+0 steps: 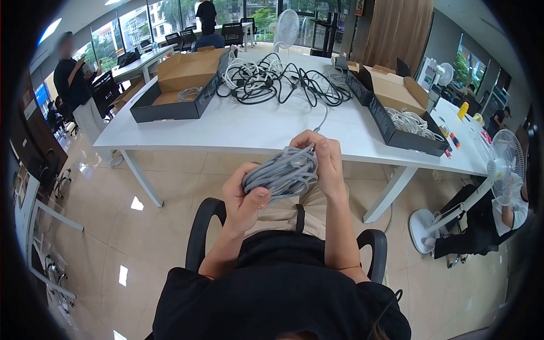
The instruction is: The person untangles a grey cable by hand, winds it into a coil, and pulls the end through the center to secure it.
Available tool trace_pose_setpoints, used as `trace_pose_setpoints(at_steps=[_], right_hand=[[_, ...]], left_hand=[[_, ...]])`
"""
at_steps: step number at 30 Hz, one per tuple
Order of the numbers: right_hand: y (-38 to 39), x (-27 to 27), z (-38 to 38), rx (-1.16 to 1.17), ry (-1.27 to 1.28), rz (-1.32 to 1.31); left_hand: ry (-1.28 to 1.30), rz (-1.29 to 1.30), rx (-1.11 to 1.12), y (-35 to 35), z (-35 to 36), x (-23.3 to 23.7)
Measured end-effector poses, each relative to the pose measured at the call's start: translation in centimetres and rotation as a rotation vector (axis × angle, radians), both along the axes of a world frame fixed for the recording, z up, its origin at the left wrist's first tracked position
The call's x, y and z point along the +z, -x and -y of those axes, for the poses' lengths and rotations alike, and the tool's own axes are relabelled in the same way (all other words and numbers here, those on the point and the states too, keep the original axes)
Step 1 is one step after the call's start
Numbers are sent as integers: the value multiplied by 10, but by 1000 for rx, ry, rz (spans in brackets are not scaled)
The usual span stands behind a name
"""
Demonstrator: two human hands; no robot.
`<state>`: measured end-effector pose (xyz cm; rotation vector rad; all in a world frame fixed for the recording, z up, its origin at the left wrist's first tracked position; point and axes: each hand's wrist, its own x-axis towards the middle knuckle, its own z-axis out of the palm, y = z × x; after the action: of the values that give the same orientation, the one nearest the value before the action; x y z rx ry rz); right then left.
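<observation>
A bundled grey cable is held above my lap, just in front of the white table. My left hand wraps round the bundle's left side, thumb across its front. At the upper right of the coil, my right hand has its fingers closed on the cable. A thin length of the same grey cable runs from near my right fingers up onto the table. Beyond, a tangle of black cables and white cables lies at the middle of the table.
An open black box with a small white coil stands at the left of the table. Another open box at the right holds several white cables. A standing fan is at the right, near a seated person. Someone stands at far left.
</observation>
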<state>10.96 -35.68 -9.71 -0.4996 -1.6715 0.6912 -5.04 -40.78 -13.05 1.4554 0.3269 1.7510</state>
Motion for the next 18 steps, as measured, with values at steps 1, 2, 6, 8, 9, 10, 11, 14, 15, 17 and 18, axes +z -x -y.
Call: trace_pose_setpoints(at_steps=[1, 2, 6, 8, 9, 10, 11, 14, 15, 17, 18], right_hand=[[3, 2, 2, 26, 25, -29], [7, 6, 6, 52, 50, -58], [11, 7, 3, -95, -70, 40], [11, 4, 1, -6, -83, 40], [12, 4, 0, 40, -91, 40], [10, 5, 0, 90, -116, 41], [6, 5, 0, 140, -140, 45], [16, 6, 7, 108, -162, -47], [20, 8, 10, 81, -129, -93], [26, 11, 19, 44, -29, -184], [27, 11, 22, 32, 40, -229]], left_hand=[[2, 37, 17, -2, -2, -1], [4, 74, 33, -3, -3, -2], [-70, 107, 18, 5, -1, -5], [-55, 68, 56, 7, 5, -2], [-57, 83, 50, 8, 5, -3], [-61, 99, 44, 8, 4, -5], [-66, 117, 37, 8, 3, -6], [-103, 75, 124, 3, 3, -7], [-99, 84, 125, 0, 4, -8], [-94, 101, 128, -4, 4, -9], [-94, 74, 112, -4, 5, -10]])
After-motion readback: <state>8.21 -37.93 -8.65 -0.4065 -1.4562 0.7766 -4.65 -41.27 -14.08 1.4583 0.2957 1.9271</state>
